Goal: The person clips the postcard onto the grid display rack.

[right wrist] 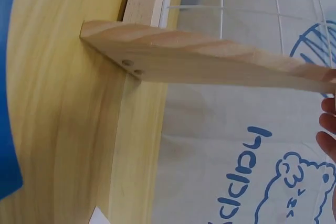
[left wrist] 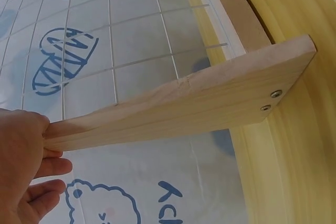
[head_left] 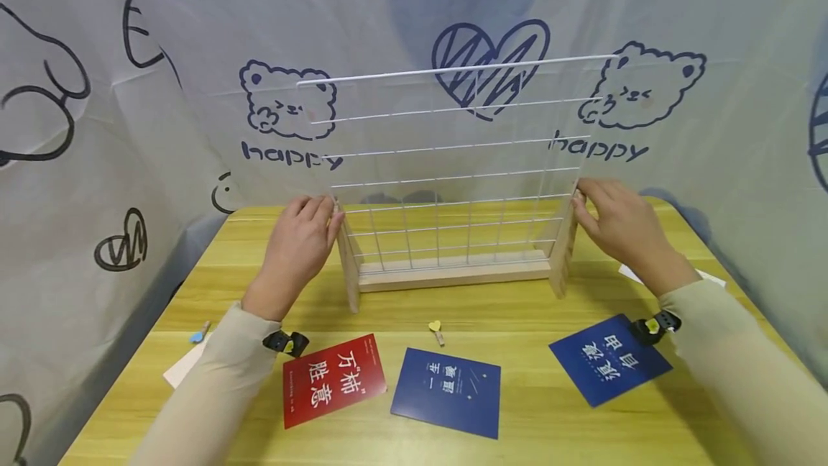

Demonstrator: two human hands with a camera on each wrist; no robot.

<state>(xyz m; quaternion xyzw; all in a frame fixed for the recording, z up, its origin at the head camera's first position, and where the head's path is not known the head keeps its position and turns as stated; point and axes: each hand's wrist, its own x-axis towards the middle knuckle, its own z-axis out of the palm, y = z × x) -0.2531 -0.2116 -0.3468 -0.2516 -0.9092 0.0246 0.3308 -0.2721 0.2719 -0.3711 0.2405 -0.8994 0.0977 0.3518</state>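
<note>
A white wire grid point(head_left: 453, 72) stands upright in a light wooden stand point(head_left: 453, 278) at the far side of the table. My left hand point(head_left: 299, 239) grips the top end of the left side post point(left wrist: 173, 100), thumb on one face and fingers on the other. At the opposite end, my right hand point(head_left: 624, 227) pinches the top of the right side post point(right wrist: 210, 59); only its fingertips show at the edge of the right wrist view. Screw heads point(left wrist: 276, 94) show low on the left post.
In front of the stand lie a red card point(head_left: 334, 381), a blue card point(head_left: 446, 393) and another blue card point(head_left: 610, 360) by my right wrist. A small clip with a yellow heart point(head_left: 435, 326) and one with a blue heart point(head_left: 197, 337) lie on the wooden table point(head_left: 517, 408).
</note>
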